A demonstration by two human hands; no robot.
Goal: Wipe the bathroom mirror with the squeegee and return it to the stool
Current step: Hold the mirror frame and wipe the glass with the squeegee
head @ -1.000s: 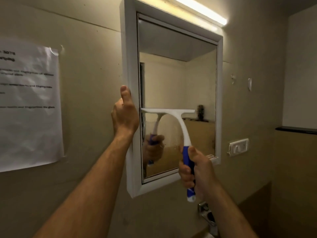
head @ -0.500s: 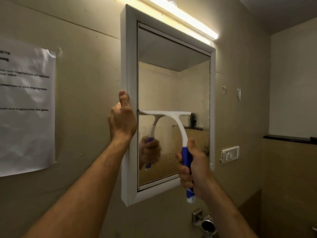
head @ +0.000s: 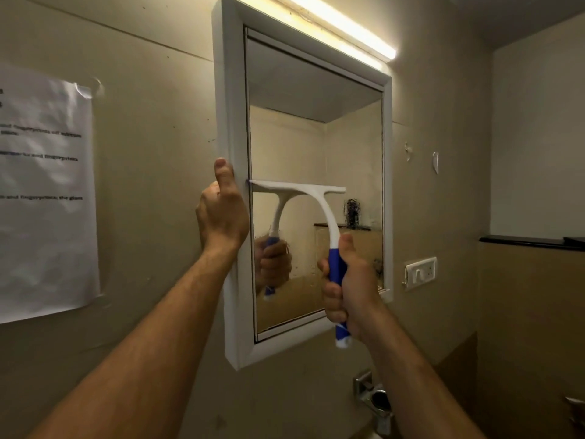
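A white-framed mirror (head: 235,99) hangs on the beige wall, its glass streaked and wet in the lower half. My left hand (head: 222,213) grips the frame's left edge, thumb pointing up. My right hand (head: 349,288) is closed around the blue handle of the squeegee (head: 319,204), whose white blade lies flat against the glass about halfway up, its left end at the frame. The handle and hand are reflected in the glass. The stool is out of view.
A lit tube light (head: 345,28) runs above the mirror. A printed paper sheet (head: 44,191) is stuck to the wall at left. A switch plate (head: 420,273) sits right of the mirror, a metal fitting (head: 372,396) below it, a dark ledge (head: 531,241) at far right.
The view has tilted up a little. The squeegee blade stays about mid-height on the glass, and my left hand keeps its hold on the frame.
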